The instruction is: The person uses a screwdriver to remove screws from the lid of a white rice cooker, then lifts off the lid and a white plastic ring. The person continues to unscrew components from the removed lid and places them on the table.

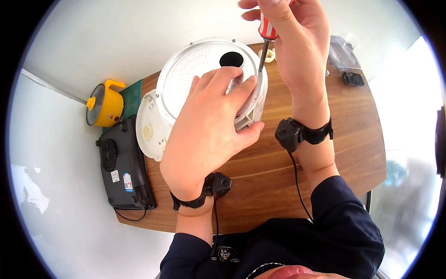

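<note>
My right hand [297,42] is closed around the red and white handle of a screwdriver [265,51]. Its metal shaft points down, and the tip meets the rim of a white round appliance housing [186,76]. Over the housing's near right part spreads my left hand [211,116], gripping it with fingers on top and thumb by the lower edge. Beside the left fingertips is a dark round hole [231,59] in the housing. Small screws dot its rim. Part of the near side is hidden under my left hand.
A white round cover [147,135] lies left of the housing. Further left are a black appliance base [123,167] with a vent and a yellow pot [106,104] on a green mat [133,97]. A clear plastic container [344,51] and a small black object [353,79] lie far right.
</note>
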Available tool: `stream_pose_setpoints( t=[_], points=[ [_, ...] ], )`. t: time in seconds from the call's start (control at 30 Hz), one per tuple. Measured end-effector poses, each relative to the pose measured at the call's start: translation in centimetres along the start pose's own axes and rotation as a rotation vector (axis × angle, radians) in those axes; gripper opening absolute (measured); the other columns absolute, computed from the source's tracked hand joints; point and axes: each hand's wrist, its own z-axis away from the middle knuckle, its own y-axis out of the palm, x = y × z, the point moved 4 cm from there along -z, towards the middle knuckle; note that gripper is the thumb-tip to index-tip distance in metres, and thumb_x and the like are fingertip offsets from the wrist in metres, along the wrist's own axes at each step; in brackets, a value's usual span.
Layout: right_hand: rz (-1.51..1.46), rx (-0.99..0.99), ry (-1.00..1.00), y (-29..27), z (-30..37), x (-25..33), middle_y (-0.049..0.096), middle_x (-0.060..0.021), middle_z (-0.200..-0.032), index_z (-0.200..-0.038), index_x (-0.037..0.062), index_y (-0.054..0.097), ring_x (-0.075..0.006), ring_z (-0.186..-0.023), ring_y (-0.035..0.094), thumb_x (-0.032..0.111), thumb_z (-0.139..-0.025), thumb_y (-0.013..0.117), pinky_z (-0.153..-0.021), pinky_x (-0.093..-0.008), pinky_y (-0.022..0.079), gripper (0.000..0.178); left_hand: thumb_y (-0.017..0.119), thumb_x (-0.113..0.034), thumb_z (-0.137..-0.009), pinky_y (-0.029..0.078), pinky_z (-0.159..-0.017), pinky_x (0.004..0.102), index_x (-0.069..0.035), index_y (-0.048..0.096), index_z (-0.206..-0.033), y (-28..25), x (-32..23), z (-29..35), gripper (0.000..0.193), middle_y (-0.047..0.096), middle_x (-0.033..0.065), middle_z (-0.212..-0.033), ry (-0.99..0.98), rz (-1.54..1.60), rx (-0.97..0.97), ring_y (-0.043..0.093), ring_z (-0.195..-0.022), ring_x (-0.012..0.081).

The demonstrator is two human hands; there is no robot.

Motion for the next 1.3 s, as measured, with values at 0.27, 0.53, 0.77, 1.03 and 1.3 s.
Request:
stream_pose_setpoints(
  t=[0.27,0.53,0.77,1.03,1.3],
  points=[
    [-0.171,0.028,-0.455,-1.6,-0.4,0.1,0.07,-0.0157,-0.109,-0.138,-0.0011,0.052,-0.0206,-0.092,0.071,0.03,-0.107,0.057,-0.083,-0.032,0.058,0.044,0.08,-0.016,-0.075,0.049,-0.102,0.0437,-0.004,0.07,-0.124,-0.1,0.3,0.3,0.051,0.061,0.0133,-0.132,0.008,0.034,-0.013,0.057,-0.121,0.0355],
    [-0.197,-0.072,-0.582,-3.3,-0.5,1.9,0.067,-0.017,-0.116,-0.137,-0.0015,0.051,-0.0215,-0.095,0.069,0.029,-0.112,0.043,-0.085,-0.0354,0.057,0.04,0.076,-0.009,-0.077,0.049,-0.101,0.0438,-0.005,0.072,-0.12,-1.7,0.7,1.5,0.043,0.065,0.0129,-0.129,0.157,0.072,0.029,0.06,-0.122,0.0316],
    [-0.094,-0.065,-0.571,-4.1,-1.8,-0.6,0.068,-0.0148,-0.109,-0.134,-0.0022,0.053,-0.0175,-0.088,0.065,0.027,-0.111,0.045,-0.078,-0.032,0.052,0.038,0.075,0.003,-0.071,0.053,-0.096,0.0415,-0.007,0.071,-0.125,-3.1,2.6,1.9,0.054,0.072,0.0124,-0.122,0.16,0.108,0.097,0.065,-0.114,0.0344],
    [-0.142,0.039,-0.418,-3.4,-2.0,-1.1,0.068,-0.0157,-0.108,-0.136,-0.0037,0.052,-0.018,-0.087,0.064,0.028,-0.111,0.046,-0.077,-0.0308,0.052,0.041,0.077,-0.004,-0.082,0.054,-0.089,0.0354,-0.008,0.072,-0.122,-4.9,3.8,1.0,0.04,0.073,0.0111,-0.111,0.169,0.148,-0.163,0.068,-0.1,0.0296],
    [-0.093,0.004,-0.405,-2.3,-1.4,-1.2,0.067,-0.016,-0.106,-0.139,-0.0045,0.05,-0.0181,-0.084,0.064,0.029,-0.111,0.044,-0.076,-0.0303,0.052,0.044,0.069,-0.026,-0.098,0.05,-0.098,0.0353,-0.01,0.069,-0.131,-5.6,11.6,1.2,0.037,0.07,0.0109,-0.124,-0.335,0.325,-0.521,0.064,-0.116,0.021]
  ],
)
